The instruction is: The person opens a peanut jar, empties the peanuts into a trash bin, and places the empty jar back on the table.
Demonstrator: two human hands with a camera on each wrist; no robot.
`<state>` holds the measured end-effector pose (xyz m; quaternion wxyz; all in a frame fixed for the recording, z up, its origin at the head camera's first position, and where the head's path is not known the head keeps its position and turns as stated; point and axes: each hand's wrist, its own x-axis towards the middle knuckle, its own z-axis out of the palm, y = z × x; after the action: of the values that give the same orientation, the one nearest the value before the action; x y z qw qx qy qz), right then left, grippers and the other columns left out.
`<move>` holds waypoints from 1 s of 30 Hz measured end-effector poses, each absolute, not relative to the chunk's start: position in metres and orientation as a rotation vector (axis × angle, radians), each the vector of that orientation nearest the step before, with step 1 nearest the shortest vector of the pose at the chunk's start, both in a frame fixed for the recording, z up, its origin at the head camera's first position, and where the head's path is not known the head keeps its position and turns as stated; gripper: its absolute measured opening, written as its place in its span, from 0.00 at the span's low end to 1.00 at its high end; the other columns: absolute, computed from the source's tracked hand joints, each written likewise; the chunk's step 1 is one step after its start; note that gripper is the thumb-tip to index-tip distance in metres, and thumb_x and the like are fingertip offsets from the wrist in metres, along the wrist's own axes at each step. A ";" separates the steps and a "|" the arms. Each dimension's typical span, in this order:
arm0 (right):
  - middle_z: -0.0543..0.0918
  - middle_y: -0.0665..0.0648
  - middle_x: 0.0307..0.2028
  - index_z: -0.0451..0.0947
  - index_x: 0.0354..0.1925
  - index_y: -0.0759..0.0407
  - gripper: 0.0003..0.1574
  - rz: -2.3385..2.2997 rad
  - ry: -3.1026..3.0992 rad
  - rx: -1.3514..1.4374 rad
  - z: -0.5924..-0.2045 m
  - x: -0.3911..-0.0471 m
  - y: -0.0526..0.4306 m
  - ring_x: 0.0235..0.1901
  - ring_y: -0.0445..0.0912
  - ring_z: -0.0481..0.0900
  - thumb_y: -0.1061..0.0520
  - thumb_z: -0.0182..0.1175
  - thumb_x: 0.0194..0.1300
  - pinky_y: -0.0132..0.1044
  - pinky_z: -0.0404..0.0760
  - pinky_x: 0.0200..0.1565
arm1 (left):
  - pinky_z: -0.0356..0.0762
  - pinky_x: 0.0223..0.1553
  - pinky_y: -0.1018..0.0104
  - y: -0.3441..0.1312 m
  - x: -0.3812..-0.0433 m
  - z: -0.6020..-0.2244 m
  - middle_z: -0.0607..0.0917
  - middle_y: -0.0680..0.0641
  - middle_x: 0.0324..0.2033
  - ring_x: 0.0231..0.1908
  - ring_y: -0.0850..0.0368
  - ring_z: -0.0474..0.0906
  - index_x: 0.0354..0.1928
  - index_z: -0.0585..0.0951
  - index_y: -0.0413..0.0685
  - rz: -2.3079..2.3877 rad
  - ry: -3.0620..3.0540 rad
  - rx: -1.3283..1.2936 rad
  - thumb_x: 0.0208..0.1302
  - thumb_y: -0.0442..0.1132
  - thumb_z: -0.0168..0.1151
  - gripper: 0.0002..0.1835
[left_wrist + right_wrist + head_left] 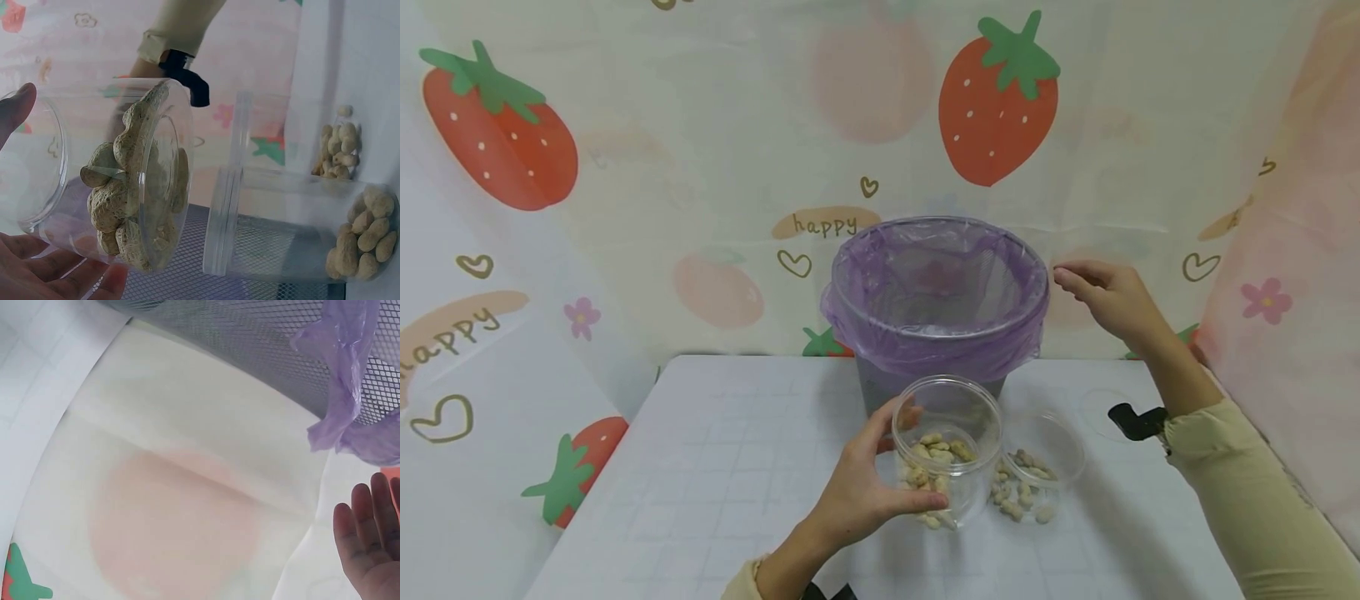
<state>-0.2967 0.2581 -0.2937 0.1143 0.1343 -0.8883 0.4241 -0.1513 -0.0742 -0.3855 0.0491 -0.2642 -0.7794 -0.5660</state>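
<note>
My left hand (865,483) grips a clear round plastic jar (951,467), thumb on the near side and fingers round the far side. Peanuts in their shells (115,194) lie in the bottom of that jar. In the left wrist view its base is lifted higher than the bases of the jars on the table. My right hand (1108,300) hovers just right of the bin's rim, and nothing shows in it. In the right wrist view its fingers (369,515) are extended beside the purple bag. A grey mesh bin (250,356) lined with a purple bag (880,342) stands behind the jar.
Two more clear jars stand on the white table (722,483): a nearer jar (281,231) and a farther jar (269,131), both holding peanuts (365,234). A strawberry-print sheet (737,125) hangs behind the table, and a pink printed sheet (1300,358) rises at the right.
</note>
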 end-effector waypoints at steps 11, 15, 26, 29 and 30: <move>0.80 0.37 0.33 0.80 0.53 0.66 0.32 1.276 -2.600 0.264 -0.288 -0.299 0.243 0.36 0.32 0.75 0.40 0.54 0.71 0.25 0.75 0.40 | 0.74 0.59 0.58 -0.072 -0.151 -0.385 0.76 0.46 0.64 0.65 0.52 0.71 0.73 0.59 0.61 -1.726 -2.387 -0.801 0.43 0.42 0.81 0.55; 0.79 0.35 0.31 0.80 0.53 0.68 0.31 1.289 -2.605 0.267 -0.290 -0.301 0.240 0.37 0.34 0.76 0.42 0.53 0.72 0.24 0.75 0.40 | 0.74 0.59 0.57 -0.072 -0.151 -0.387 0.76 0.46 0.65 0.65 0.51 0.71 0.74 0.59 0.58 -1.720 -2.390 -0.809 0.43 0.42 0.81 0.55; 0.78 0.27 0.26 0.79 0.53 0.71 0.31 1.433 -2.542 0.256 -0.295 -0.304 0.236 0.34 0.28 0.77 0.44 0.56 0.70 0.25 0.77 0.45 | 0.76 0.57 0.57 -0.070 -0.153 -0.390 0.75 0.47 0.65 0.63 0.43 0.72 0.74 0.57 0.54 -1.685 -2.350 -0.867 0.44 0.43 0.80 0.56; 0.78 0.28 0.26 0.78 0.53 0.73 0.31 1.477 -2.520 0.262 -0.295 -0.304 0.235 0.32 0.28 0.77 0.46 0.56 0.70 0.23 0.78 0.43 | 0.75 0.58 0.57 -0.069 -0.152 -0.390 0.75 0.46 0.65 0.63 0.44 0.72 0.74 0.57 0.57 -1.693 -2.353 -0.861 0.44 0.43 0.80 0.56; 0.79 0.28 0.26 0.78 0.53 0.73 0.31 1.484 -2.519 0.261 -0.295 -0.304 0.235 0.32 0.28 0.78 0.46 0.56 0.70 0.23 0.78 0.42 | 0.75 0.58 0.57 -0.069 -0.152 -0.389 0.75 0.46 0.65 0.64 0.44 0.71 0.74 0.57 0.58 -1.699 -2.358 -0.855 0.43 0.42 0.80 0.56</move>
<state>-0.3042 0.2353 -0.2951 0.1031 0.0884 -0.8535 0.5030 -0.1522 -0.0685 -0.3895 0.0564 -0.2817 -0.7771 -0.5599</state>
